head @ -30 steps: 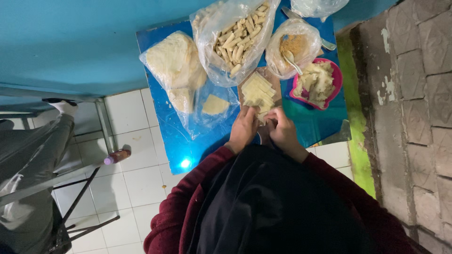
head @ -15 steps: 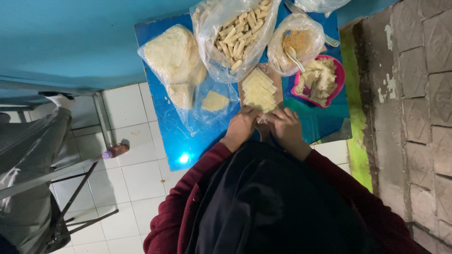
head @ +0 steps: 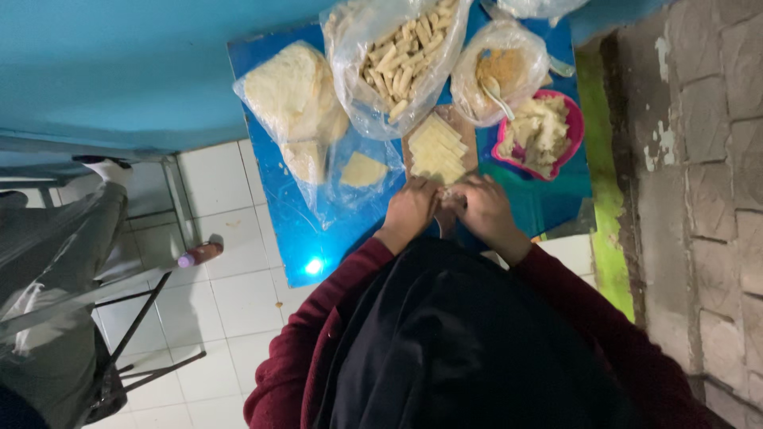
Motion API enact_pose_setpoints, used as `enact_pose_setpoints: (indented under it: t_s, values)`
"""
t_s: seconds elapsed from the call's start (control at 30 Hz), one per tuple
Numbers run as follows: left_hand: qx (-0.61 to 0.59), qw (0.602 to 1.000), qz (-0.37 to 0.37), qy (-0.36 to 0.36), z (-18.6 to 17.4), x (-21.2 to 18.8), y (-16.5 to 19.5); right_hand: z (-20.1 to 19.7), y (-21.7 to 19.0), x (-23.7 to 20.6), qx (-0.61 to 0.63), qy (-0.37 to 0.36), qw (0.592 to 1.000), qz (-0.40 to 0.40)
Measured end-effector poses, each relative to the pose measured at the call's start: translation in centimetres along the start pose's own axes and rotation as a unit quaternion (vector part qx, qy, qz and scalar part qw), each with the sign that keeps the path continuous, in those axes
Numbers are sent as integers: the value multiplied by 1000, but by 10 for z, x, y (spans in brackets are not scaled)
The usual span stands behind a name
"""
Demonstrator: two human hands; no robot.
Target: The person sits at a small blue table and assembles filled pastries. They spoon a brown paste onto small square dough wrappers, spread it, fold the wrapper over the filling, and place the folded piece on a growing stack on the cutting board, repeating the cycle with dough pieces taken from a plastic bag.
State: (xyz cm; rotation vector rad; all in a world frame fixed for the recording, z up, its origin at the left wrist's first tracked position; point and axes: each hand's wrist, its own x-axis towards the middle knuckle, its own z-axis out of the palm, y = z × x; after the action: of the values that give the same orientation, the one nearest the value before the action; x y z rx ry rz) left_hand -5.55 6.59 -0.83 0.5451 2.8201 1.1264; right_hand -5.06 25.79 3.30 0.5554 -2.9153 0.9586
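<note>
My left hand (head: 409, 208) and my right hand (head: 485, 210) meet at the near edge of a blue table (head: 310, 238). Their fingertips pinch a small pale piece of dough (head: 453, 195) between them; its shape is mostly hidden. Just beyond the fingers, a stack of pale square wrappers (head: 435, 149) lies on a wooden board. A pink bowl of pale filling (head: 540, 131) stands to the right of the stack. Behind it is an open plastic bag of finished stick-shaped rolls (head: 401, 56).
A bag of brownish crumbs with a spoon (head: 501, 71) sits behind the bowl. A bag of round flat sheets (head: 294, 95) lies at the table's left. On the white tiled floor a small bottle (head: 199, 254) lies by metal chair legs. A brick wall (head: 707, 199) runs along the right.
Both hands stay pressed together at the board's near edge, with only small finger movement. The view has shifted slightly.
</note>
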Motion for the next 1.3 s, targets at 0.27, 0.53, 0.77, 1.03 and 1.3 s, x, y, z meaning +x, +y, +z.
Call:
enact_pose_setpoints:
  t_s: [0.27,0.53,0.77,1.03,1.3]
  values:
    - [-33,990,-132,-47,-3,13,13,10,5,14,71,-8,991,112]
    - [-62,997,-14,37,11,6,-1,7,0,6,46,36,997,-47]
    - [-1,1000,23,-7,9,4,-4,-2,-5,2,3,39,996,-81]
    - [39,999,16,3,15,5,-6,-4,-6,9,27,21,997,-69]
    - [-62,988,-139,-30,25,14,-14,8,14,21,19,-39,998,41]
